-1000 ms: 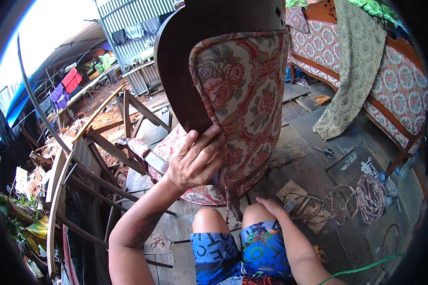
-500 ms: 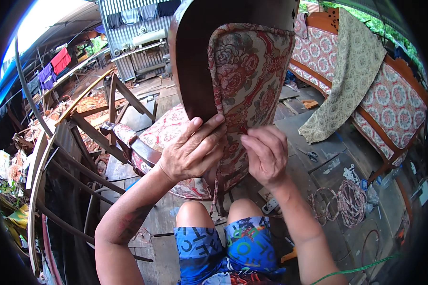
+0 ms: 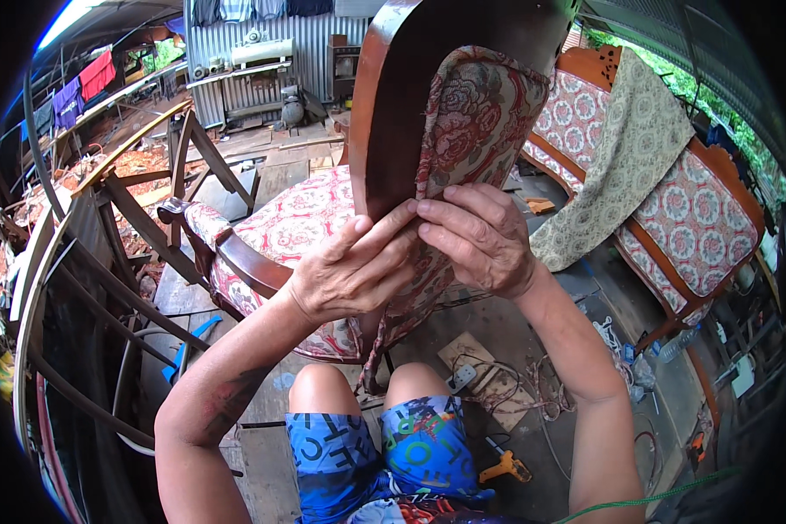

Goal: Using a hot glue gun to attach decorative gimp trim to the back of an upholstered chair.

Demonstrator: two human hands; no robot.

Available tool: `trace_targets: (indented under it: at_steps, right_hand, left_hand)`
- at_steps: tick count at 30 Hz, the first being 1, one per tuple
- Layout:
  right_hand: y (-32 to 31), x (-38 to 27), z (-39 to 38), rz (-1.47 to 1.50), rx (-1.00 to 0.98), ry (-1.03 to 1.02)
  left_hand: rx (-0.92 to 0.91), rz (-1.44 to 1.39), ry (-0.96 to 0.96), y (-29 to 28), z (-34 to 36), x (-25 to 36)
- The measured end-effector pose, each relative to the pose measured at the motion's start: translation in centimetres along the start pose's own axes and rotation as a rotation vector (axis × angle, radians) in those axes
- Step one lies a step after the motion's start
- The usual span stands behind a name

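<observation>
While our left hand (image 3: 358, 271) presses the chair back's (image 3: 493, 109) left edge, hold unclear, our right hand's (image 3: 480, 240) grip is narrow on the piping (image 3: 427, 131). Above, piping looks seated; below, a tail (image 3: 375, 349) hangs loose, so that stretch looks unfinished.

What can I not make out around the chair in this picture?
- Head view, trim between left hand and right hand: hidden by the hands.
- Head view, top of the chair: cut off by the upper edge.
- Head view, part of the sofa: hidden by draped cloth.
</observation>
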State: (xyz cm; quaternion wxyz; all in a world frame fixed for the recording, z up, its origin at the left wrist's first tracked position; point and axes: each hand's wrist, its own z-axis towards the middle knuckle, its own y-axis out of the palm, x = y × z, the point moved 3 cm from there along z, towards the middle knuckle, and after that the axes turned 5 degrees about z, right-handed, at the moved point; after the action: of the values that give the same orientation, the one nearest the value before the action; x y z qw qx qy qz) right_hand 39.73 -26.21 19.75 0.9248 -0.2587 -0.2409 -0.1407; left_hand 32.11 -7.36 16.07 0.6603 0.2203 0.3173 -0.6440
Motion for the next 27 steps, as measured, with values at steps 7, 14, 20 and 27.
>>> trace_targets:
  at_steps: [7, 14, 20, 27]
  right_hand:
    - [-0.3, 0.2, 0.4, -0.085, -0.053, -0.058]
    - [-0.3, 0.2, 0.4, -0.137, -0.048, -0.079]
    - [0.1, -0.1, 0.5, -0.154, -0.012, -0.067]
    - [0.3, -0.7, 0.5, -0.133, 0.015, -0.038]
  left_hand:
    - [0.044, 0.158, -0.126, 0.1, -0.9, 0.9]
    - [0.071, 0.151, -0.173, 0.4, -1.2, 1.1]
    - [0.091, 0.139, -0.228, 1.1, -2.4, 2.0]
    - [0.137, 0.115, -0.333, 1.2, -2.5, 3.0]
